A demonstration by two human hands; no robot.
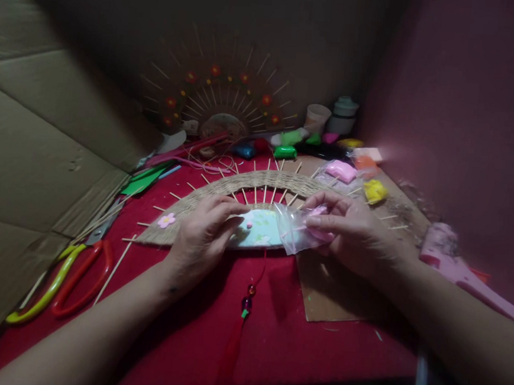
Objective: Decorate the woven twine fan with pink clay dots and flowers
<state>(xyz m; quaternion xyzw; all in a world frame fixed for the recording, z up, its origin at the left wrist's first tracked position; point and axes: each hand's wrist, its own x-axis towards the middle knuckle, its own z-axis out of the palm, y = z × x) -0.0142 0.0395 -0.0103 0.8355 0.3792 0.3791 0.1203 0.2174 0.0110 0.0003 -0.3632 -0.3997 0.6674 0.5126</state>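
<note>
A woven straw fan (222,185) with thin sticks poking out lies on the red cloth. At its lower middle is a light blue panel (261,219) with green and white patches, and a small pink ball (249,224) shows on it. My left hand (205,227) rests over the fan's left part, fingers bent but apart, thumb tip near the ball. Between the fingers and thumb of my right hand (347,226) is a clear plastic bag (292,228) with pink clay inside, above the panel's right end. A pink flower (166,220) sits at the fan's left end.
Scissors (93,263) with red and yellow handles lie left. A beaded tassel (247,304) hangs toward me. Cardboard (338,294) lies under the fan's right side. Clay packs (341,171), a paper cup (317,119) and a second fan (215,76) are behind; a pink glue gun (460,268) is right.
</note>
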